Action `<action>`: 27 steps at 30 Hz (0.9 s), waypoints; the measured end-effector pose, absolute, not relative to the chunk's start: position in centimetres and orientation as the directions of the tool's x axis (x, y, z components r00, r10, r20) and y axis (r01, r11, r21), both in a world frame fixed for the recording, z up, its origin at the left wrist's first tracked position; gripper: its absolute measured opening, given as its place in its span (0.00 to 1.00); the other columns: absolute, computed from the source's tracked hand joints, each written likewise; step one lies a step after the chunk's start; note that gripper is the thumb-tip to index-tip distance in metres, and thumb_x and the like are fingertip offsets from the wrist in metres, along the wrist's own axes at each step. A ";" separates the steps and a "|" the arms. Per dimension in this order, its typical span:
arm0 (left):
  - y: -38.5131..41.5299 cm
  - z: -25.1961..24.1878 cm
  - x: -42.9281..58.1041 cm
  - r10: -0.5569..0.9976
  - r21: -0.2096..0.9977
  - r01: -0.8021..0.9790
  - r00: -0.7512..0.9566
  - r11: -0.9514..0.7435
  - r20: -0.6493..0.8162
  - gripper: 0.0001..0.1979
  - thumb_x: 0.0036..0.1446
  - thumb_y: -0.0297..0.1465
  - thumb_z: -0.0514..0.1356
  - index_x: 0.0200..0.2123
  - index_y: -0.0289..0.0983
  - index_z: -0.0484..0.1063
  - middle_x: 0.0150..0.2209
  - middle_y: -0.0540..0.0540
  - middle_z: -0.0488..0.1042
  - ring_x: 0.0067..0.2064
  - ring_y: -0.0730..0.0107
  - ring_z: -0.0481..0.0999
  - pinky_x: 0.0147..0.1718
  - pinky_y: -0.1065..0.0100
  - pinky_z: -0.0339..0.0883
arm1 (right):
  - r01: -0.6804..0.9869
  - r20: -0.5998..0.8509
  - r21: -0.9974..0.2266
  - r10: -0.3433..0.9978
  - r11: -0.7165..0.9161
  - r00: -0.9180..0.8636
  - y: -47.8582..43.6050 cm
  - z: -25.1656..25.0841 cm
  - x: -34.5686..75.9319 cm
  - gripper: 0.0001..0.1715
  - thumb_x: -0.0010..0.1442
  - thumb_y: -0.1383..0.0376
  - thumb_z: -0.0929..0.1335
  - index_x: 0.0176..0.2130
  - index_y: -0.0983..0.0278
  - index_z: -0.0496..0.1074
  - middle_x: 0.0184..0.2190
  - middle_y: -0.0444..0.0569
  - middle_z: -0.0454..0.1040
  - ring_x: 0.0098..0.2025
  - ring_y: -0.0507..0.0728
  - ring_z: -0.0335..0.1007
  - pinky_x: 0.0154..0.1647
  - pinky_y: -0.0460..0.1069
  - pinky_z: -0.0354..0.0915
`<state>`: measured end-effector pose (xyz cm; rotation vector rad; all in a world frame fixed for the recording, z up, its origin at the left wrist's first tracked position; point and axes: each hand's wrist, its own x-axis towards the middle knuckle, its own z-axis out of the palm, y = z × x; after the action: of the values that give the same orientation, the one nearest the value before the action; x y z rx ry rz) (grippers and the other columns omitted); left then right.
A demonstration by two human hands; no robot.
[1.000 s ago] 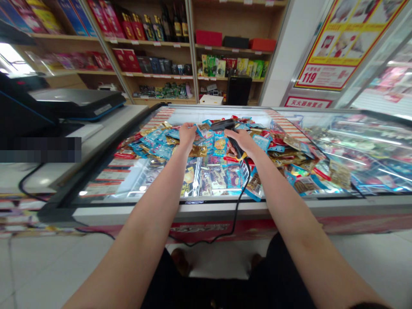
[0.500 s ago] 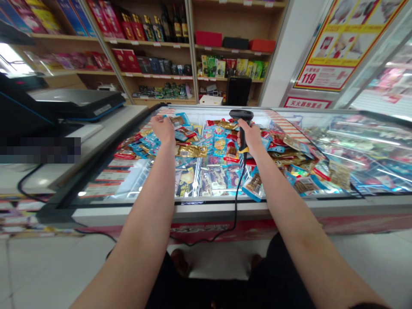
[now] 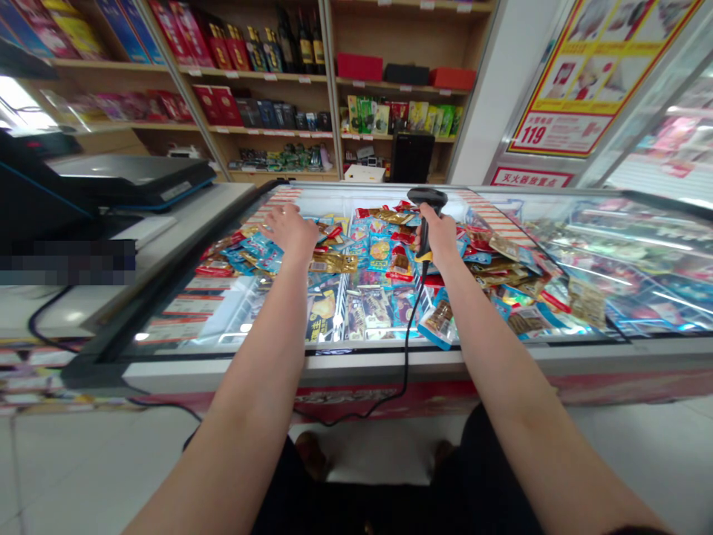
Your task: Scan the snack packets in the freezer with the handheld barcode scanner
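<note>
My right hand (image 3: 437, 234) is wrapped round the handle of a black barcode scanner (image 3: 426, 198), held over the snack packets. From its base a black cord (image 3: 408, 342) hangs down over the freezer's front edge. My left hand (image 3: 292, 229) is spread, palm down, above the left pile of blue, red and gold snack packets (image 3: 256, 249); whether its fingertips touch them I cannot tell. A gold packet (image 3: 334, 262) lies just right of that wrist. Between my hands are blue packets (image 3: 380, 249) with yellow pictures. A blue-edged packet (image 3: 439, 323) rests beside my right forearm.
The packets lie on the glass top of a chest freezer (image 3: 384, 361). More packets (image 3: 518, 275) are heaped on the right. A counter with a flat scale (image 3: 139, 178) stands at left. Stocked shelves (image 3: 261, 74) and a black box-like object (image 3: 412, 157) are behind the freezer.
My left hand has opened, letting go of a blue-edged packet, and shifted slightly right. My right hand and the scanner have moved a little to the right.
</note>
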<state>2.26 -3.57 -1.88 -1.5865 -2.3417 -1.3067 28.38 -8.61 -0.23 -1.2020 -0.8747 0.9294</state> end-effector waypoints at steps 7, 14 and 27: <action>-3.2 -2.4 7.5 0.909 0.604 0.794 -0.198 -0.070 0.366 0.14 0.62 0.31 0.59 0.49 0.38 0.81 0.55 0.36 0.80 0.59 0.49 0.78 0.62 0.56 0.65 | -0.128 0.053 -0.985 0.901 0.119 0.430 -8.4 -0.1 29.0 0.20 0.67 0.51 0.71 0.32 0.58 0.64 0.18 0.39 0.65 0.15 0.53 0.63 0.14 0.47 0.61; -2.3 -3.9 13.1 0.968 0.631 0.760 -0.012 -0.155 0.252 0.12 0.63 0.31 0.60 0.43 0.37 0.84 0.49 0.37 0.85 0.56 0.51 0.81 0.56 0.61 0.71 | -0.091 0.078 -0.988 0.900 0.129 0.429 -8.2 -0.1 29.1 0.21 0.65 0.48 0.72 0.33 0.58 0.65 0.18 0.41 0.65 0.16 0.55 0.64 0.15 0.48 0.62; -0.8 -5.1 16.2 0.984 0.615 0.785 -0.036 -0.081 0.175 0.10 0.63 0.33 0.60 0.38 0.38 0.82 0.47 0.34 0.84 0.55 0.49 0.81 0.52 0.60 0.71 | -0.096 0.049 -0.991 0.912 0.096 0.406 -8.3 -0.1 28.7 0.18 0.67 0.50 0.72 0.35 0.59 0.67 0.18 0.41 0.67 0.16 0.53 0.65 0.15 0.47 0.64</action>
<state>16.20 -0.75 -5.06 -2.3776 -2.3191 -1.0413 28.66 -8.30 -0.09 -1.2414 -0.8567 0.9018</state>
